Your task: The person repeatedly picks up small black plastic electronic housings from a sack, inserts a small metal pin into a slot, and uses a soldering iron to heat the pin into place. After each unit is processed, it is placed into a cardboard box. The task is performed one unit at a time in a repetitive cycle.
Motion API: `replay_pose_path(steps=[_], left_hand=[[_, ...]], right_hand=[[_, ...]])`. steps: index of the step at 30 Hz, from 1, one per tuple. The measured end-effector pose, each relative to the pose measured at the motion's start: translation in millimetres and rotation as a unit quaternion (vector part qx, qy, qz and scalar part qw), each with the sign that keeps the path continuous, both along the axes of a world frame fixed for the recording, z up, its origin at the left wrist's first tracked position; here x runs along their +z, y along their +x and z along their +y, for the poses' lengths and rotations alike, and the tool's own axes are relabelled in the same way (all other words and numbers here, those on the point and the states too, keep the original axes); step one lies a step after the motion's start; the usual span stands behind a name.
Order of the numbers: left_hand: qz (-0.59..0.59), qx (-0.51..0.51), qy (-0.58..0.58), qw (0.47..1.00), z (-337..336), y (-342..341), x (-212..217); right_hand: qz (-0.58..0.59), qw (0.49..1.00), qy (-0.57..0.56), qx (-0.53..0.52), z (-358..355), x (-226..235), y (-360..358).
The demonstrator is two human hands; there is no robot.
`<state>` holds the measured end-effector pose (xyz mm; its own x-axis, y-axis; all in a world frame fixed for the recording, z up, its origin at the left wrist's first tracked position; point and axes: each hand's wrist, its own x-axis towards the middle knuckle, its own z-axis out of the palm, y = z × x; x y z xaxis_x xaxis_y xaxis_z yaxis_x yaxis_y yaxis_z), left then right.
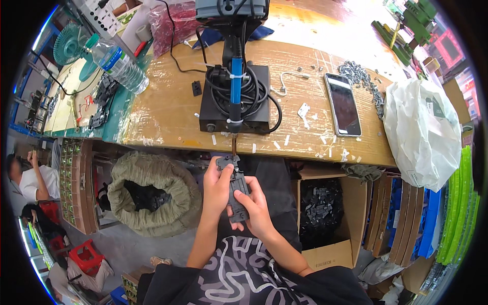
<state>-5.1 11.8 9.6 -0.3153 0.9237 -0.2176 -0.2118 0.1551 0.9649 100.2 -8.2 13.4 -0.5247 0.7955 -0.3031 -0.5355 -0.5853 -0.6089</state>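
Both my hands hold a long black moulded plastic part (237, 190) in front of the table's near edge. My left hand (217, 184) grips its upper left side, the thumb pressed on the face. My right hand (255, 206) closes round the lower right side, thumb on top. Just above the part's upper end points the metal tip of a blue-handled, pen-shaped tool (236, 81), fixed upright with cable ties. Whether tip and part touch, I cannot tell.
Behind the tool sits a black box (260, 76) with coiled cable. A phone (343, 105), small metal pieces (356, 72) and a white plastic bag (421, 132) lie rightward. A water bottle (119, 63) stands left. Below are a sack (124, 175) and a carton (354, 213) of black parts.
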Motion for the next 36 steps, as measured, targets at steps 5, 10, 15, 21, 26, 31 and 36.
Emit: replay_pose_path(steps=[5, 10, 15, 21, 26, 31, 36], left_hand=[[0.013, 0.008, 0.006, 1.000, 0.1, -0.3, -2.2], [0.003, 0.009, -0.010, 1.000, -0.3, -0.1, 3.8], [0.010, 0.014, -0.009, 1.000, -1.9, -0.3, 2.4], [0.015, 0.012, 0.014, 1.000, -1.8, -1.0, -3.0], [-0.008, 0.014, 0.026, 1.000, -2.4, 1.1, -5.1], [-0.048, 0.014, 0.005, 0.999, -9.0, 0.2, -18.8], [-0.107, 0.009, -0.039, 0.993, -16.3, -3.3, -22.7]], right_hand=[[0.003, 1.000, 0.005, 0.004, 0.2, 0.0, 1.2], [0.000, 1.000, 0.005, 0.005, -0.2, -0.9, 0.4], [-0.006, 1.000, 0.004, 0.007, -0.8, 2.0, 0.9], [-0.011, 1.000, 0.010, 0.009, 0.0, 2.8, 1.6], [-0.013, 1.000, 0.020, 0.016, 1.7, -0.1, 3.9], [-0.043, 0.998, 0.028, 0.036, -1.0, -6.2, 7.0], [-0.061, 0.997, 0.026, 0.050, -4.7, -9.4, 8.9]])
